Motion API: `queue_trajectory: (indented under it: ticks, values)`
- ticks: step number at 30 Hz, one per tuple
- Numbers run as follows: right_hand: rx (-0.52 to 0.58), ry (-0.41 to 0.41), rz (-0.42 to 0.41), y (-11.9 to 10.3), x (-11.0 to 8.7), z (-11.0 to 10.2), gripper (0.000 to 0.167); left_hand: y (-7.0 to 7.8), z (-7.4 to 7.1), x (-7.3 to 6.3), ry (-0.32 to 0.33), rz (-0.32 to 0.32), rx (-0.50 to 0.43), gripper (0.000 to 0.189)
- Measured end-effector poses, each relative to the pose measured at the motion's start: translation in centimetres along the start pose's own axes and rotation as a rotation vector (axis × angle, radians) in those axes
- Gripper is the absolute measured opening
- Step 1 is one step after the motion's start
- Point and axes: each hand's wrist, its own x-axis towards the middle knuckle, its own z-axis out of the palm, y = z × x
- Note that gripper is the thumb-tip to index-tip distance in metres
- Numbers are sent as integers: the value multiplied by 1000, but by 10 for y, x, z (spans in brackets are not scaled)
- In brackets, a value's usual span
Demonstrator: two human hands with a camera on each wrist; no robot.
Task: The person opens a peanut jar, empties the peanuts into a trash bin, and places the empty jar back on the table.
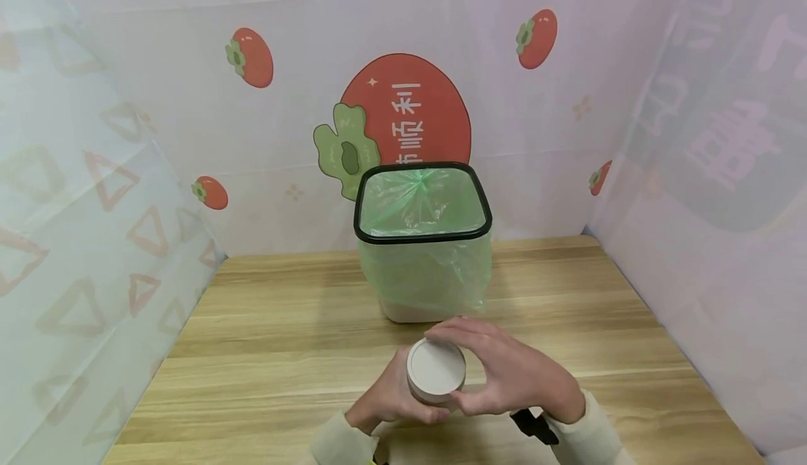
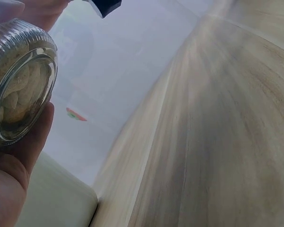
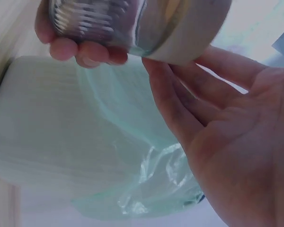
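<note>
Between both hands is a ribbed clear glass jar [image 2: 26, 87] with a pale screw lid [image 1: 436, 367]. Light brown, nut-like pieces show through its base in the left wrist view. My left hand [image 1: 398, 391] grips the jar's body, its fingers wrapped round the ribbed glass, as the right wrist view shows. With its fingertips at the far edge of the lid and the thumb at the near edge, my right hand [image 1: 504, 367] holds the lid from the right. In the head view the jar is seen from above, over the near part of the table.
Just beyond the hands stands a pale bin [image 1: 403, 313] with a black rim [image 1: 424, 239] and a green plastic liner [image 1: 429, 276]. Wood-grain table [image 1: 265, 339] lies all round. Printed cloth walls [image 1: 157, 45] close off the back and both sides.
</note>
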Motion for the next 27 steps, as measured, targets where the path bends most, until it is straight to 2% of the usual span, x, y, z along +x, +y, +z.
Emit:
queue_trajectory:
  ticks: [4,10,15,20,27]
  values:
    - [-39,10,55,-5,-2,-2,77,-1,0,0,5,1,-2,70]
    - [-181,139,179,-18,2,10,81,0,1,-2,46,-49,20,71]
    - [-303,190,215,-24,4,19,76,1,3,-1,55,-87,31,73]
    - [-289,180,222,-24,6,20,68,3,4,0,64,-95,46,72]
    - [-210,176,178,-22,3,20,61,3,6,-2,58,-75,49,72]
